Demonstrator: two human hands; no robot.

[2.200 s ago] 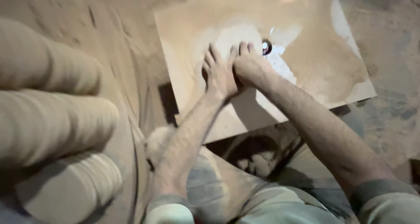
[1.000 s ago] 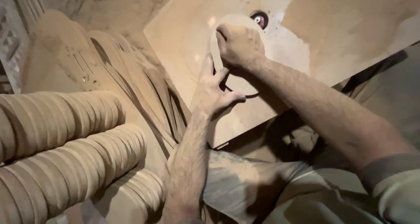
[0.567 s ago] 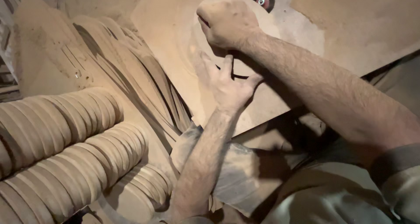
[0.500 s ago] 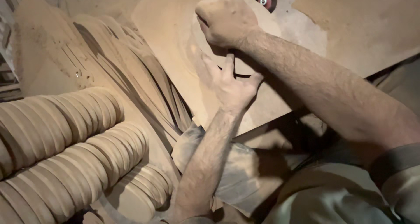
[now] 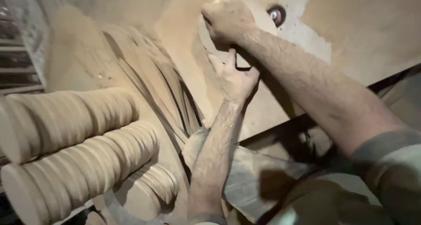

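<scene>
A thin wooden disc (image 5: 210, 36), light, stiff and dusty-slick, lies flat on the sloping desk (image 5: 372, 27) beside a small red-capped spindle (image 5: 276, 15). The right hand (image 5: 228, 18) fingers curl over its rim, the best hold; the left hand (image 5: 234, 75) fingers spread narrowly beneath. Stacked discs (image 5: 70, 119) lie well apart.

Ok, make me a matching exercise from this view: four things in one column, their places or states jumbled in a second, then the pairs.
Things:
1. right hand
2. left hand
3. stacked wooden discs
4. red-centred spindle

Places or states:
A. lying in long rows at lower left
B. closed in a fist on the round disc on the board
C. set in the dusty board, just right of the fist
D. fingers spread, below the fist

Pairs: 1-B, 2-D, 3-A, 4-C
</scene>
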